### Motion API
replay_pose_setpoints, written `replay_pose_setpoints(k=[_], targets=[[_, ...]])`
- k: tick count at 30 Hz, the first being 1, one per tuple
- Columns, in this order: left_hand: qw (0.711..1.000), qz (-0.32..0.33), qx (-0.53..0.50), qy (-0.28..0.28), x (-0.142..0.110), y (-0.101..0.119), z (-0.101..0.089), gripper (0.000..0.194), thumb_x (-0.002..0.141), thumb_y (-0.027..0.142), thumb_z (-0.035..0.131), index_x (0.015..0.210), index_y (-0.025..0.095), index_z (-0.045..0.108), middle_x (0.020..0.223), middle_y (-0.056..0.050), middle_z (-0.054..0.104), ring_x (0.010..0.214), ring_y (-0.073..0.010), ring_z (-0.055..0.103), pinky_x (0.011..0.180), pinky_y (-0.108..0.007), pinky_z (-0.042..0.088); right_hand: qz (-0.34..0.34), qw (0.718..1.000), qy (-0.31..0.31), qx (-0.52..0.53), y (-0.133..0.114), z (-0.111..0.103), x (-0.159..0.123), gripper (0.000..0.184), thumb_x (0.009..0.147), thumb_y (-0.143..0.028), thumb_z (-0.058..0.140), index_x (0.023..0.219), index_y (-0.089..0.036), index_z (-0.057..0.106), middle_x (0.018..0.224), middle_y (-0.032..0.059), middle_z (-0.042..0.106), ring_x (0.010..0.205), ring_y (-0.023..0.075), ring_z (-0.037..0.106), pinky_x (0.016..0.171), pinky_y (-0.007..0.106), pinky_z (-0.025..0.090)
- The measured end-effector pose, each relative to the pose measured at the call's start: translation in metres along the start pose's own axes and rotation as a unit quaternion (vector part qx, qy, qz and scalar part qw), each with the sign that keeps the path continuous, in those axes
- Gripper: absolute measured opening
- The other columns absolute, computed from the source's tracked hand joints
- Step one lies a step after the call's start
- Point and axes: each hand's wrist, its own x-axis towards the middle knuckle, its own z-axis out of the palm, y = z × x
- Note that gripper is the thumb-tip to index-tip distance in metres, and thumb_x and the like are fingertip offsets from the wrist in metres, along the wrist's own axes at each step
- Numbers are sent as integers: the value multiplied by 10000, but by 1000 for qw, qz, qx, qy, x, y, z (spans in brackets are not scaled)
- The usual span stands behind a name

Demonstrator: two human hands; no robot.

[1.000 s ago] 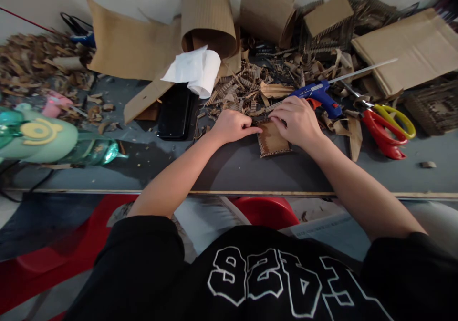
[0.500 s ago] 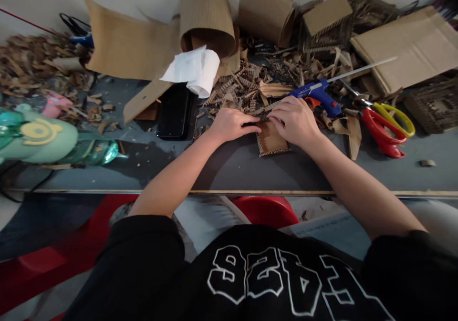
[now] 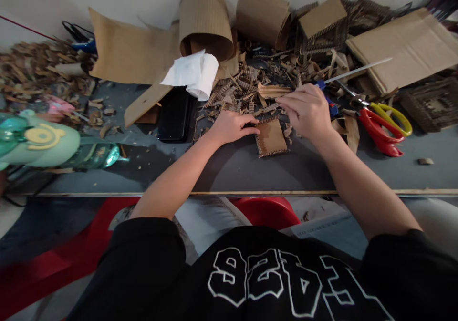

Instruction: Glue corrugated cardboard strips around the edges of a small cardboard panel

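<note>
A small cardboard square (image 3: 272, 137) with strips of corrugated edging lies on the grey table. My left hand (image 3: 232, 128) is closed at its upper left corner, thumb and index finger pinching the edge. Just right of the square, above the table, my right hand (image 3: 307, 111) is apart from it, its fingers drawn together; whether something small is between them I cannot make out. Behind that hand is a blue glue gun (image 3: 332, 107), mostly hidden, with a long glue stick (image 3: 361, 69) jutting from it. Corrugated scraps (image 3: 246, 85) lie beyond both hands.
Scissors with red and yellow handles (image 3: 386, 125) lie at the right, near a flat cardboard sheet (image 3: 404, 49). Cardboard cylinders (image 3: 205, 18) stand at the back. A black phone (image 3: 174, 116) and white paper roll (image 3: 205, 80) are left of centre; a green bottle (image 3: 53, 142) lies far left.
My right hand has let go of the cardboard square and shifted up and to the right, covering more of the glue gun. My left hand stays at the square's corner.
</note>
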Motion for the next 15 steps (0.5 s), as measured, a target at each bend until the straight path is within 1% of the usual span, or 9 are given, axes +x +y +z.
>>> replay_pose_setpoints(k=[1, 3, 8, 11, 15], targets=[[1000, -2, -11, 0, 0, 0, 1, 713, 915, 772, 377, 1041, 201, 784, 563, -25, 680, 506, -136, 617, 513, -231, 349, 7, 1000, 5, -3, 3, -3, 0, 404, 1048, -355, 390, 1143, -242, 766, 1095, 68, 756, 1059, 278, 606, 904, 465, 453], [1000, -5, -21, -1, 0, 0, 1, 720, 908, 781, 379, 1038, 197, 781, 559, -21, 676, 486, -125, 596, 506, -226, 341, 5, 1000, -8, -7, 6, -6, 1, 388, 1041, -388, 420, 1097, -250, 778, 1073, 62, 757, 1050, 283, 604, 902, 468, 443], [1000, 1, -20, 11, 0, 0, 1, 729, 907, 785, 372, 995, 184, 775, 522, -4, 639, 459, -107, 573, 494, -214, 326, -12, 998, -56, -19, 7, 1, 0, 305, 1001, -370, 508, 987, -274, 797, 1100, 59, 745, 1083, 312, 585, 910, 500, 418], [1000, 4, -20, 11, 0, 1, 0, 745, 906, 791, 356, 974, 177, 773, 493, 5, 603, 452, -105, 565, 492, -210, 325, -15, 997, -72, -22, 6, 2, 0, 304, 993, -350, 511, 958, -256, 798, 1143, 75, 731, 1120, 325, 568, 920, 512, 409], [1000, 12, -14, 19, 0, 1, 0, 731, 919, 772, 361, 977, 173, 775, 475, 15, 580, 425, -85, 522, 486, -192, 299, -16, 996, -82, -28, 6, 1, 0, 335, 998, -340, 485, 940, -207, 787, 1152, 86, 724, 1130, 328, 569, 934, 497, 409]])
